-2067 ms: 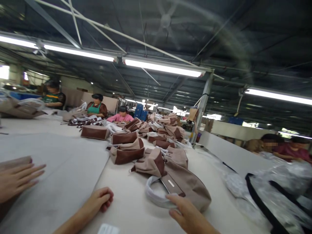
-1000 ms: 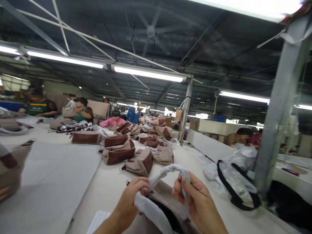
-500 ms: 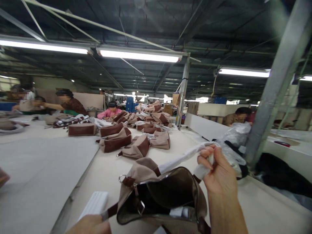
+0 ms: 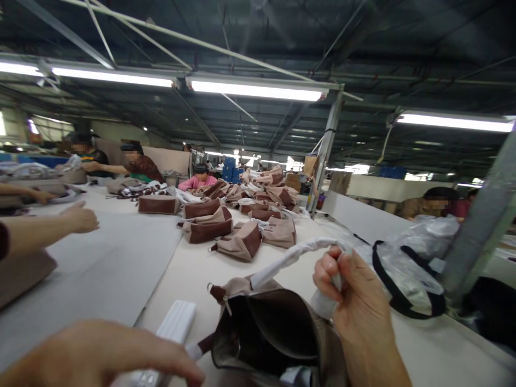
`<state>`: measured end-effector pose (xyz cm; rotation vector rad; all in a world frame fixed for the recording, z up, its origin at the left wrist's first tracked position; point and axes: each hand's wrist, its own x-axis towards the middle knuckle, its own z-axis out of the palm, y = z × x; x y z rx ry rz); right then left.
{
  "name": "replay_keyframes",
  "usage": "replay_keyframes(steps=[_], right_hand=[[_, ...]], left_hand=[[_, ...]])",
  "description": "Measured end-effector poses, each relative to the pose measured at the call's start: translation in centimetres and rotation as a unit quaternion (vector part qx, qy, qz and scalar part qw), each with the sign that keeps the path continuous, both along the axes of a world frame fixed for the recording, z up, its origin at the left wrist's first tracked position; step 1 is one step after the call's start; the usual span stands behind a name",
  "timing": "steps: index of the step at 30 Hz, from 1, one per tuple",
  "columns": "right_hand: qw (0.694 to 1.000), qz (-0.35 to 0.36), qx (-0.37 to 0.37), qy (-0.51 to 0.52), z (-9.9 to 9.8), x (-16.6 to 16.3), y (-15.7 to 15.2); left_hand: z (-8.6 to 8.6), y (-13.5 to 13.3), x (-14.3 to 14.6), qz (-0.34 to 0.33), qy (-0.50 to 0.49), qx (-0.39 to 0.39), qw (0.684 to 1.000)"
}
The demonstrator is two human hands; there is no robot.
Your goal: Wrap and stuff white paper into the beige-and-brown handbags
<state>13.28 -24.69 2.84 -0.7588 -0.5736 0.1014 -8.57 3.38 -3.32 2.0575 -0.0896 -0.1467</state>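
Observation:
A beige and brown handbag (image 4: pixel 334 344) stands on the table with its zipped mouth gaping, showing a dark lining and something pale inside. My right hand (image 4: pixel 355 301) grips the bag's handle (image 4: pixel 296 252), which is wrapped in white and arches up from the far side. At the lower left, my left hand (image 4: pixel 100 352) holds nothing visible, its fingers stretched out near a short strap end on the bag's left. Partly beneath that hand lies a white ribbed block (image 4: pixel 179 317); the hand hides its near part.
Several similar bags (image 4: pixel 242 242) are heaped farther back on the table. Another person's arm (image 4: pixel 52 226) reaches in from the left, above a beige bag (image 4: pixel 24 274). Clear plastic (image 4: pixel 419 269) with black straps lies by a metal post (image 4: pixel 475 226) at right.
My left hand has let go of the strap end and spread its fingers above the white block. My right hand keeps hold of the handle. A person's arm has come in at left.

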Motion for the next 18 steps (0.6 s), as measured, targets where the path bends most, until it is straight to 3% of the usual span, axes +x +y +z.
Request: replay_keyframes(steps=[2,3,5,6,10,12,14,18], right_hand=[[0.999,0.029,-0.010,-0.037,0.0,-0.8,-0.1],[0.998,0.043,-0.008,-0.048,0.0,-1.2,-0.3],[0.994,0.089,-0.008,-0.058,-0.1,-1.8,-0.6],[0.991,0.121,-0.007,-0.059,-0.2,-2.2,-0.8],[0.966,0.247,0.067,-0.026,-0.1,-3.1,-1.5],[0.950,0.284,0.131,0.025,0.5,-3.2,-2.1],[0.930,0.296,0.187,0.113,1.3,-2.9,-2.8],[0.882,0.236,0.280,0.297,2.2,-1.1,-4.3]], left_hand=[[3.2,0.1,1.0,0.023,-0.035,-0.066,0.997],[4.1,-0.2,2.1,0.075,-0.089,-0.088,0.989],[4.4,-1.4,4.9,0.169,-0.183,-0.091,0.964],[4.0,-2.1,6.4,0.184,-0.218,-0.070,0.956],[1.4,-4.7,10.8,0.064,-0.247,0.133,0.958],[1.3,-5.7,11.5,0.023,-0.220,0.247,0.944],[2.8,-6.6,11.2,0.022,-0.191,0.347,0.918],[8.6,-7.8,9.5,0.002,-0.138,0.488,0.862]])
